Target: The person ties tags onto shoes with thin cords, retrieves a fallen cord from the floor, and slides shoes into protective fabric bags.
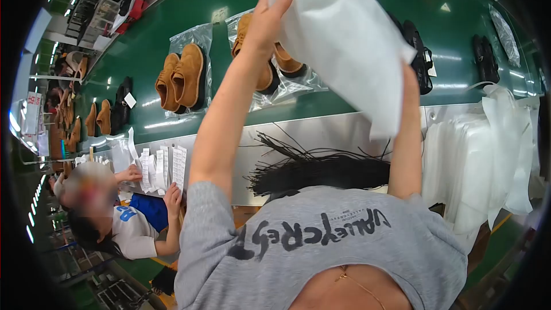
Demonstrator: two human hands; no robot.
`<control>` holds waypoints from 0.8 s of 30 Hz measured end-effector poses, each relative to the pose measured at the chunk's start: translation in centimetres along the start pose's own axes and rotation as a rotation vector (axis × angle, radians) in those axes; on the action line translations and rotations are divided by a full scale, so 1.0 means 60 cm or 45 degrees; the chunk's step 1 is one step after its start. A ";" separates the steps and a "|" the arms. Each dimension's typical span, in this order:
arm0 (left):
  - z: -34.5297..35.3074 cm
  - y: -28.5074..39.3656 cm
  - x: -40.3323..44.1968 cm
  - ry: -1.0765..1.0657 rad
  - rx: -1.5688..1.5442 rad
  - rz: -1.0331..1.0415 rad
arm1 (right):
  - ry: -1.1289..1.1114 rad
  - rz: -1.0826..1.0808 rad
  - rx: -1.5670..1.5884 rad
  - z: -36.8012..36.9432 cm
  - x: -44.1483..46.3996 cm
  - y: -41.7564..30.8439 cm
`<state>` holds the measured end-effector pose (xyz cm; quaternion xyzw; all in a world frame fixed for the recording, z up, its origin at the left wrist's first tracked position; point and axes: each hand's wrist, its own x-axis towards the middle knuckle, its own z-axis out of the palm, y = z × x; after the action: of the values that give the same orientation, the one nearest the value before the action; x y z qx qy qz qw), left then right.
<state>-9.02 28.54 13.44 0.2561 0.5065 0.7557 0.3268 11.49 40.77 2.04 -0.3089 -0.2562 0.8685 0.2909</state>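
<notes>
A large white sheet (344, 46) hangs in the air over the green table. My left hand (271, 18) is closed on its left edge, with the thumb against the sheet. My right forearm reaches up to the sheet's right side, where the sheet covers my right hand and its fingers. Below and behind my left hand, a pair of tan shoes (290, 62) lies on clear plastic, partly hidden. Another tan pair (182, 77) lies on clear plastic further left. Black shoes (419, 57) with a white tag are just beyond my right wrist.
Black laces (321, 169) lie on the metal ledge before me. A stack of white sheets (459, 161) hangs at the right. More black shoes (486, 60) are at the far right. At the left, a co-worker (138, 241) handles white paper strips (162, 169).
</notes>
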 end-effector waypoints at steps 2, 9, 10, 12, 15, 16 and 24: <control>-0.071 -0.067 0.003 0.135 1.066 0.303 | 0.324 -0.524 -0.159 -0.023 0.012 -0.079; -0.144 -0.221 -0.016 -0.276 2.286 0.507 | 0.447 -0.951 -0.495 -0.001 0.055 -0.121; -0.141 -0.211 -0.012 -0.316 2.320 0.397 | 0.353 -0.864 -0.385 -0.007 0.055 -0.118; -0.136 -0.157 -0.004 -0.327 2.359 0.316 | 0.178 -0.680 -0.133 0.004 0.048 -0.125; -0.132 -0.079 -0.048 -0.362 2.242 0.416 | 0.093 -0.843 -0.286 0.029 0.009 -0.132; -0.128 -0.053 -0.086 -0.396 2.242 0.470 | 0.021 -0.901 -0.299 0.047 -0.005 -0.134; -0.143 0.075 -0.416 -0.262 2.126 0.609 | -0.335 -1.526 -0.920 0.281 -0.063 -0.016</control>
<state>0.13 3.40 13.19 0.5782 0.7951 0.1590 -0.0908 2.69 34.46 15.55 -0.0845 -0.6868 0.4499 0.5646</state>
